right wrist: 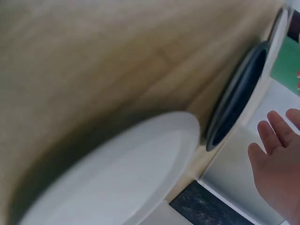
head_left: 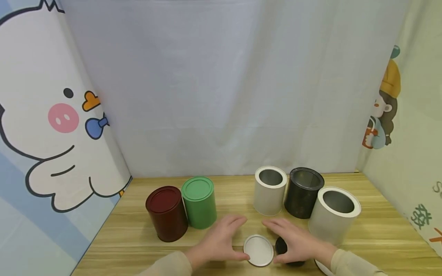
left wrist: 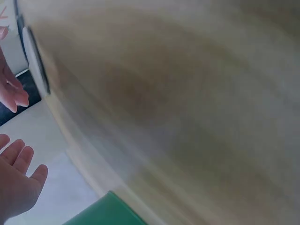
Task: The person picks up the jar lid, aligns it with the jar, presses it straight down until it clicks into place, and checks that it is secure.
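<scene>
Both hands hover over the near part of the table with nothing in their grasp. My left hand [head_left: 222, 239] has its fingers spread and thumb apart, left of a round white lid [head_left: 258, 250] and overlapping its edge at the thumb in the head view. Opposite it, my right hand [head_left: 295, 240] is above a black lid [head_left: 281, 246] and partly hides it. A second white lid [head_left: 322, 267] shows under the right sleeve, and larger in the right wrist view, where that hand [right wrist: 279, 164] has extended fingers.
At the left stand a dark red can [head_left: 167, 216] and a green can [head_left: 199, 203], both lidded. On the right are three topless cans: a white one [head_left: 269, 197], a black one [head_left: 300, 201] and a nearer white one [head_left: 329, 222]. A pale curtain [head_left: 224, 88] hangs behind the table.
</scene>
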Available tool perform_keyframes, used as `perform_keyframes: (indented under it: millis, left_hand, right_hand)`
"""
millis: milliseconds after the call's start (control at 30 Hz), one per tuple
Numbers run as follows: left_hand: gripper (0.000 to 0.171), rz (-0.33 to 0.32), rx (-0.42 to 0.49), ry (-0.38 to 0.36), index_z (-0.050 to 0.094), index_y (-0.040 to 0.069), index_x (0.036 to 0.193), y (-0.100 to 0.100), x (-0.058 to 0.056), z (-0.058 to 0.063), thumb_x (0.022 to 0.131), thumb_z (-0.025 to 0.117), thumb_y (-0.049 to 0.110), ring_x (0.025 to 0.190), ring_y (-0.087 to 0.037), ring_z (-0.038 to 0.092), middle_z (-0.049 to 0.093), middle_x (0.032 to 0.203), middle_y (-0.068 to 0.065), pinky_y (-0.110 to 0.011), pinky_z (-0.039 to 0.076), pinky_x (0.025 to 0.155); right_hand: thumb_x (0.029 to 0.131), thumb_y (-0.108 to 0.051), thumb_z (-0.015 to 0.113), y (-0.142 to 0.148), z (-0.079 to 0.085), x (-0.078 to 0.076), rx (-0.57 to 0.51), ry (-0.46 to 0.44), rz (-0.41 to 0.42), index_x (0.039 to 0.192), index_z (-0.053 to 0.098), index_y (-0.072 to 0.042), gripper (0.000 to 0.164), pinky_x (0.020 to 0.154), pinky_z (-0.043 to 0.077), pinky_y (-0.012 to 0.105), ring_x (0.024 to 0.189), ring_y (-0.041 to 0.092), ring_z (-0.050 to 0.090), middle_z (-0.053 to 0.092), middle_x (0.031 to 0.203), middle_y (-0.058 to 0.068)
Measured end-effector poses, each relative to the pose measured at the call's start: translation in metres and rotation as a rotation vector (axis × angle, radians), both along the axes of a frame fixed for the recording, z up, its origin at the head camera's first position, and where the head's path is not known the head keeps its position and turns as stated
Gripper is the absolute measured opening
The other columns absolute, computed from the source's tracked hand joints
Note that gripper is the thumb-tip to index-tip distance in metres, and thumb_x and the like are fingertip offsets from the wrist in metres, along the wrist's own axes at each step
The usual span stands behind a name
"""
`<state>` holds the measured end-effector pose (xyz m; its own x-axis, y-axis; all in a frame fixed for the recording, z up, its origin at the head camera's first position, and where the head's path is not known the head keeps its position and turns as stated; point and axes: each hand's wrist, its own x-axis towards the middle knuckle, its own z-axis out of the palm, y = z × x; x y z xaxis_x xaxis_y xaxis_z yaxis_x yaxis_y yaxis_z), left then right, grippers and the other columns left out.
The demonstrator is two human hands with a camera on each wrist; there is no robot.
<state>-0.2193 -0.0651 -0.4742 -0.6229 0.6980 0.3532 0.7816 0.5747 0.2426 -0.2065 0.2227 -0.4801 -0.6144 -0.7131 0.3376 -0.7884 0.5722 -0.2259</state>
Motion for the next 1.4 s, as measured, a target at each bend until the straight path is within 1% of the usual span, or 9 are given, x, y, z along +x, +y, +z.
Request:
perform_keyframes:
  millis: [200, 400, 567, 700, 800, 1033, 1133, 1300, 1400]
  left_hand:
    - [0.099, -0.013, -0.065, 0.015, 0.052, 0.003, 0.142, 0.004, 0.002, -0.013, 0.067, 0.084, 0.060, 0.125, -0.021, 0.051, 0.054, 0.139, -0.007, -0.034, 0.046, 0.101]
    - [0.099, -0.029, -0.093, 0.007, 0.051, 0.004, 0.143, 0.008, 0.001, -0.019, 0.069, 0.081, 0.063, 0.126, -0.021, 0.051, 0.054, 0.140, -0.008, -0.035, 0.046, 0.102]
    - [0.096, -0.051, -0.092, -0.013, 0.052, 0.006, 0.141, 0.011, -0.001, -0.020, 0.069, 0.082, 0.062, 0.125, -0.018, 0.052, 0.057, 0.137, -0.005, -0.034, 0.045, 0.102]
    - [0.092, -0.075, -0.091, -0.002, 0.055, 0.007, 0.138, 0.011, -0.001, -0.021, 0.068, 0.084, 0.058, 0.122, -0.016, 0.054, 0.060, 0.133, -0.003, -0.030, 0.046, 0.100]
    - [0.089, -0.087, -0.101, -0.005, 0.056, 0.007, 0.136, 0.012, -0.001, -0.021, 0.068, 0.084, 0.057, 0.120, -0.014, 0.054, 0.061, 0.130, -0.001, -0.027, 0.047, 0.097]
    - [0.085, -0.077, -0.128, -0.076, 0.058, 0.009, 0.136, 0.012, -0.003, -0.022, 0.070, 0.084, 0.057, 0.117, -0.012, 0.055, 0.061, 0.128, 0.002, -0.025, 0.049, 0.093]
    - [0.078, -0.091, -0.122, -0.092, 0.061, 0.011, 0.130, 0.013, -0.005, -0.021, 0.070, 0.085, 0.055, 0.114, -0.010, 0.056, 0.063, 0.124, 0.004, -0.024, 0.049, 0.092]
    - [0.061, -0.140, -0.096, -0.103, 0.065, 0.015, 0.115, 0.015, -0.008, -0.021, 0.071, 0.087, 0.050, 0.107, -0.006, 0.057, 0.066, 0.111, 0.010, -0.021, 0.048, 0.090]
    - [0.055, -0.166, -0.082, -0.109, 0.066, 0.016, 0.111, 0.015, -0.010, -0.021, 0.072, 0.087, 0.048, 0.104, -0.004, 0.058, 0.066, 0.107, 0.012, -0.021, 0.047, 0.091]
  right_hand:
    - [0.070, -0.051, 0.085, 0.001, -0.008, 0.001, 0.018, 0.005, -0.021, 0.142, 0.051, -0.005, 0.092, 0.089, 0.051, 0.040, 0.117, 0.022, 0.055, 0.054, 0.134, 0.005]
    - [0.071, -0.061, 0.081, 0.000, -0.010, 0.001, 0.043, -0.021, -0.033, 0.143, 0.051, -0.005, 0.095, 0.092, 0.050, 0.041, 0.120, 0.023, 0.053, 0.053, 0.136, 0.005]
    - [0.072, -0.063, 0.079, -0.002, -0.012, 0.001, 0.069, -0.071, -0.035, 0.143, 0.051, -0.005, 0.096, 0.094, 0.050, 0.043, 0.122, 0.025, 0.051, 0.052, 0.137, 0.006]
    - [0.071, -0.058, 0.082, -0.004, -0.014, 0.001, 0.073, -0.078, -0.026, 0.141, 0.054, -0.004, 0.093, 0.093, 0.050, 0.041, 0.121, 0.026, 0.052, 0.054, 0.135, 0.007]
    - [0.071, -0.059, 0.082, -0.005, -0.016, 0.000, 0.071, -0.085, -0.029, 0.140, 0.054, -0.004, 0.092, 0.093, 0.050, 0.041, 0.120, 0.026, 0.052, 0.054, 0.134, 0.007]
    - [0.074, -0.062, 0.079, -0.006, -0.018, -0.001, 0.064, -0.102, -0.036, 0.139, 0.056, -0.006, 0.089, 0.089, 0.052, 0.038, 0.119, 0.023, 0.052, 0.055, 0.131, 0.004]
    - [0.074, -0.063, 0.078, -0.006, -0.018, -0.001, 0.061, -0.106, -0.032, 0.138, 0.058, -0.007, 0.087, 0.089, 0.052, 0.038, 0.118, 0.023, 0.052, 0.055, 0.130, 0.003]
    - [0.073, -0.061, 0.079, -0.007, -0.019, -0.002, 0.055, -0.079, -0.017, 0.134, 0.061, -0.008, 0.083, 0.088, 0.052, 0.037, 0.117, 0.023, 0.052, 0.056, 0.128, 0.003]
    - [0.073, -0.058, 0.081, -0.008, -0.019, -0.002, 0.047, -0.065, -0.002, 0.133, 0.062, -0.007, 0.080, 0.087, 0.052, 0.036, 0.115, 0.023, 0.053, 0.057, 0.126, 0.004]
